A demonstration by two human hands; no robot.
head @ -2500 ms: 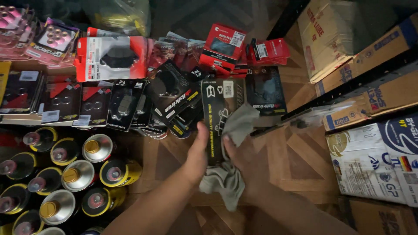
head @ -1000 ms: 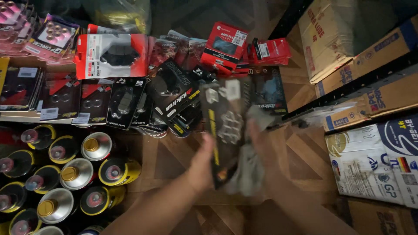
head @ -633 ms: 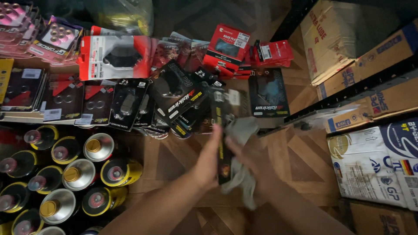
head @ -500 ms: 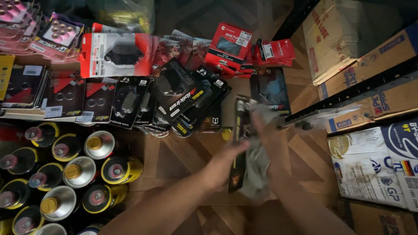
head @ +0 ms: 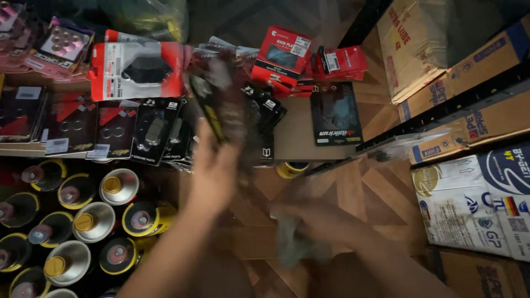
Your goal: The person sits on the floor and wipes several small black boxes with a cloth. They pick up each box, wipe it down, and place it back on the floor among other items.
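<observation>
My left hand [head: 212,171] is raised over the pile of packaged parts and grips a long black blister pack [head: 218,102], which is blurred and tilted up to the left. My right hand [head: 309,218] is low over the wooden floor, blurred, and closed on a grey cloth [head: 292,243] that hangs below it. The pack is over a heap of black parts packs [head: 160,129] laid on a low board.
Red parts packs [head: 281,55] lie at the back. Yellow-rimmed cans [head: 105,221] stand in rows at the lower left. Cardboard boxes [head: 469,116] are stacked on the right. One black pack [head: 335,116] lies alone on a brown board [head: 292,140].
My left hand has swung the black pack up and to the left, away from the cloth. My right hand has dropped lower with the cloth.
</observation>
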